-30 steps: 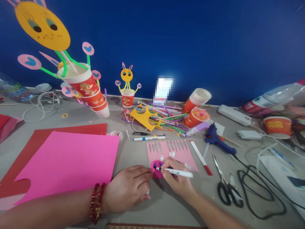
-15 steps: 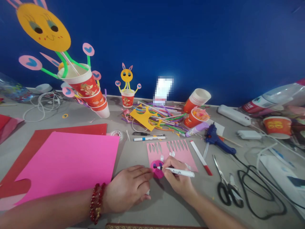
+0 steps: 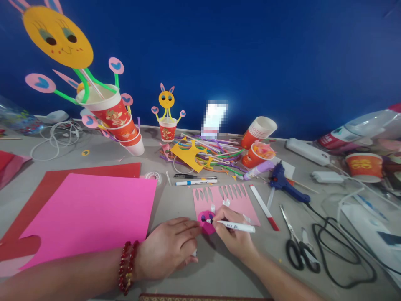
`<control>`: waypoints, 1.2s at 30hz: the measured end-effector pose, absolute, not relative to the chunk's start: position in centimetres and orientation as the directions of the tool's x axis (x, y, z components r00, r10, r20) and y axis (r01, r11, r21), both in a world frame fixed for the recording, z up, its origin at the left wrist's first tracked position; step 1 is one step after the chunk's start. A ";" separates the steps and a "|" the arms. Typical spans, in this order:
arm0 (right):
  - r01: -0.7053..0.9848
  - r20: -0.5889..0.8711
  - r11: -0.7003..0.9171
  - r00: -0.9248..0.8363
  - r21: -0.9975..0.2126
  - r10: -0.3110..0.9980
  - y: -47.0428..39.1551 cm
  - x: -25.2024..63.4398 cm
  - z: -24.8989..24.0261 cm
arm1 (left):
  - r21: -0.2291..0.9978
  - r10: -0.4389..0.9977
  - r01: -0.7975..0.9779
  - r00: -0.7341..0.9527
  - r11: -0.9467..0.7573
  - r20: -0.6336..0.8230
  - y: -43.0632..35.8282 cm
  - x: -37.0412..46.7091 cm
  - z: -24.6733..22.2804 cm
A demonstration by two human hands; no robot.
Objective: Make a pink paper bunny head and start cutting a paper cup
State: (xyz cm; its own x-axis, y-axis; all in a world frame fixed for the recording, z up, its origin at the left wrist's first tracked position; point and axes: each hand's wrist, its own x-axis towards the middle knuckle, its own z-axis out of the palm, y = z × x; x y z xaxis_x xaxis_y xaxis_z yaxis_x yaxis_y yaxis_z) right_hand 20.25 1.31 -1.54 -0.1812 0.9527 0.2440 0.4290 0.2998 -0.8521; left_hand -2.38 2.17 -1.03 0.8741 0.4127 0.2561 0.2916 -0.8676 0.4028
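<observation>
A round magenta paper face (image 3: 207,229) with dark blue eye shapes lies on the near edge of a light pink sheet (image 3: 230,196) with leaf-shaped cut-outs. My right hand (image 3: 234,236) pinches a white acrylic marker (image 3: 239,226), whose tip is at the disc's left eye. From the left, my left hand (image 3: 172,246) reaches the disc's edge with its stretched fingertips. Its lower fingers and thumb curl around a small white piece (image 3: 194,253), mostly hidden. A red bead bracelet (image 3: 128,267) circles my left wrist.
Magenta paper (image 3: 94,209) lies over red card at left. Scissors (image 3: 299,246), a blue glue gun (image 3: 288,184) and its cord are at right. Behind lie pens, pipe cleaners (image 3: 216,152) and paper cups (image 3: 258,129). Finished cup figures (image 3: 167,125) stand against the blue wall.
The marker tip has shifted very slightly at the left eye, where the dark patch looks a little different. My left hand stays put.
</observation>
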 end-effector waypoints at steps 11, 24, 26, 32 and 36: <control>0.299 0.129 0.132 -0.028 -0.945 0.991 1.2 20.4 -2.0 | 0.397 0.422 0.304 0.870 -0.866 0.256 2.1 -2.3 -1.2; 0.330 0.109 0.135 -0.095 -0.934 0.989 1.6 22.1 -1.4 | 0.366 0.417 0.315 0.875 -0.876 0.246 2.0 -2.2 -1.1; 0.319 0.098 0.122 -0.090 -0.940 0.991 1.7 22.5 -1.3 | 0.368 0.420 0.317 0.873 -0.874 0.247 1.9 -2.2 -1.1; 0.332 0.131 0.153 -0.090 -0.931 0.987 1.9 22.6 -1.2 | 0.373 0.427 0.324 0.872 -0.869 0.240 2.0 -2.2 -1.4; 0.328 0.202 0.226 -0.104 -0.917 0.974 2.1 22.1 -1.2 | 0.361 0.415 0.316 0.878 -0.877 0.240 2.1 -2.1 -1.4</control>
State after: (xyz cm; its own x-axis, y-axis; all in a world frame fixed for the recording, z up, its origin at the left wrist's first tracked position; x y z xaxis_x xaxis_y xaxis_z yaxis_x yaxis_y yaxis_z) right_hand 22.08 2.10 -1.23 -0.1045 0.9737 0.2023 0.3282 0.2258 -0.9172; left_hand -2.11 2.07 -1.40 0.8778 0.4148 0.2396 0.3162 -0.8774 0.3608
